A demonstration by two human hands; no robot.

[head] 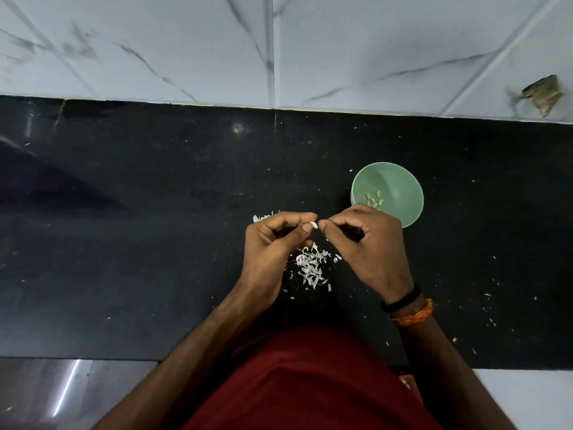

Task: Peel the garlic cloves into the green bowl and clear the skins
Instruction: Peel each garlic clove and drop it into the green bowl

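I see the left hand (273,240) pinching a garlic clove (313,225). The right hand (362,240) picks at it. It may slip and miss the green bowl (400,181), landing in the skins (311,266).

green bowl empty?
No, the green bowl holds several peeled cloves near its front wall.

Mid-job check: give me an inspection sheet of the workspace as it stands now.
Surface: black countertop, speckled with skin flecks.
Job's things: green bowl holds a few peeled cloves; garlic clove at the fingertips of both hands.
Clutter: pile of garlic skins below the hands.
Hands: left hand pinches the clove; right hand picks at it.
Cables: nothing seen.
Surroundings: marbled wall tiles behind.
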